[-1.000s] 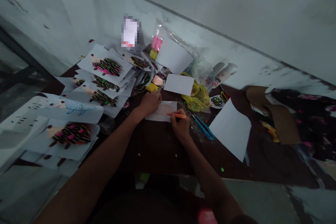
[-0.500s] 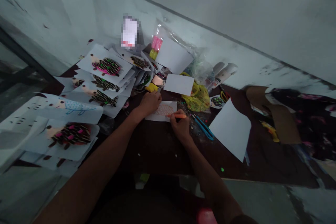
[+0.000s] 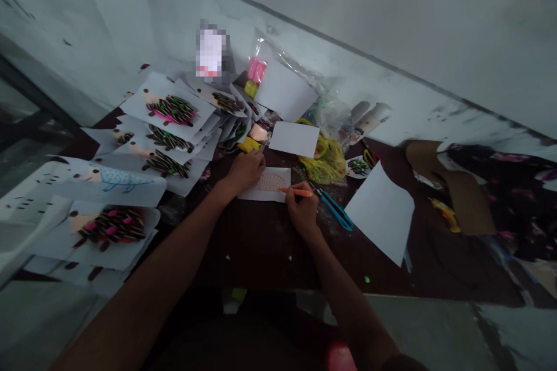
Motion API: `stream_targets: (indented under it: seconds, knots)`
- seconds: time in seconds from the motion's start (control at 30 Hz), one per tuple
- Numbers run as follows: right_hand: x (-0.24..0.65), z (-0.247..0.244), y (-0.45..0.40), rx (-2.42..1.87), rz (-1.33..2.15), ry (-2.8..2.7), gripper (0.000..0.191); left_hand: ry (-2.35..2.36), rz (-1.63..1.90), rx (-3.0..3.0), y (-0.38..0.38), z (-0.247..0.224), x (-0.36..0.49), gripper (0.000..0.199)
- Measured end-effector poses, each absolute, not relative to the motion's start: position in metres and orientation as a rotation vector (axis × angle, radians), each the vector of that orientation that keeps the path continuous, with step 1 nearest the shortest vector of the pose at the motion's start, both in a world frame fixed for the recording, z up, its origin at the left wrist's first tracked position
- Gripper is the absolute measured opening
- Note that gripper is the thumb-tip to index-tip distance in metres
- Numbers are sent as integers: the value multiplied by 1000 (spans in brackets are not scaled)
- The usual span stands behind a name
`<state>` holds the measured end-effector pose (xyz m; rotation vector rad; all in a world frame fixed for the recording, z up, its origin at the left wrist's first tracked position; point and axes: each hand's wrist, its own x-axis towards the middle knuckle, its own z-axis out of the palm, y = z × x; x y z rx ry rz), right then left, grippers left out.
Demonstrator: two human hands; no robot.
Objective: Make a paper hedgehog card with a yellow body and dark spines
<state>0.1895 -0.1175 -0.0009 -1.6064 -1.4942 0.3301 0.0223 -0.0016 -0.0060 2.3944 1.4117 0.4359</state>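
Note:
My right hand [image 3: 301, 210] is closed round an orange marker [image 3: 302, 192], its tip at the right side of a small white sheet [image 3: 263, 195]. On that sheet is an orange rounded outline filled with short strokes. My left hand [image 3: 246, 171] lies over the sheet's left edge, fingers loosely bent and partly hidden; no held thing is visible in it. Just beyond it are a yellow piece [image 3: 248, 144] and a peach-coloured lump [image 3: 259, 133]. Blue-handled scissors [image 3: 339, 213] rest to the right of my right hand.
Stacked hedgehog pictures [image 3: 169, 109] cover the left side, with a blue drawing [image 3: 117, 178] among them. A yellow bag [image 3: 325, 162] and a blank card [image 3: 295, 138] lie behind the sheet. A larger white sheet [image 3: 383, 214] and brown cardboard [image 3: 470, 200] are at right.
The marker and my right hand have shifted slightly right relative to the small sheet. My left hand stays at its left edge. The whole view has moved a little.

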Motion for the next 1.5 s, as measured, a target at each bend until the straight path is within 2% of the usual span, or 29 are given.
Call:
stream_targets:
  seconds: [0.57, 0.77, 1.17, 1.5]
  knots:
    - [188, 2, -117, -1608, 432, -1475, 18, 1396, 458, 2402, -1, -8, 22, 24]
    - [194, 1, -115, -1618, 343, -1324, 21, 1382, 454, 2375, -2, -5, 21, 23]
    - [194, -1, -116, -1662, 337, -1481, 20, 1373, 465, 2401, -1, -5, 21, 23]
    - [197, -1, -112, -1616, 407, -1319, 21, 1366, 464, 2369, -1, -5, 21, 22]
